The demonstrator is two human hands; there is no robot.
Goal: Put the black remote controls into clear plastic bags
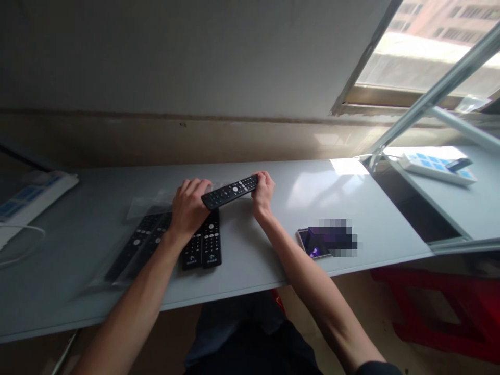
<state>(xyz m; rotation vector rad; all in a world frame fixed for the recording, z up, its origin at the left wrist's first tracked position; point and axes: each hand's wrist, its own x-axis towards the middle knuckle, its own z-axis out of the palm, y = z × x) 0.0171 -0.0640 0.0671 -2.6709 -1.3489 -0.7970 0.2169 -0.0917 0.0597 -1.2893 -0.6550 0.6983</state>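
Note:
A black remote control [230, 192] is held above the table, its button side facing up and tilted. My right hand [263, 194] is closed around its right end. At its left end is my left hand [190, 206], fingers curled and closed against the remote; its thumb is hidden. Below the left hand, two more black remotes lie side by side, the right one [212, 242] fully beside the left one [192, 252], with their upper parts partly covered. Left of them, several remotes [135, 242] lie in clear plastic bags, partly behind my left forearm.
A dark flat device [318, 242], partly blurred out, lies right of my right forearm on the grey table [258, 250]. White power strips stand at the far left [39, 190] and right [437, 167]. A metal frame [425, 107] rises at right, above a red stool [441, 307].

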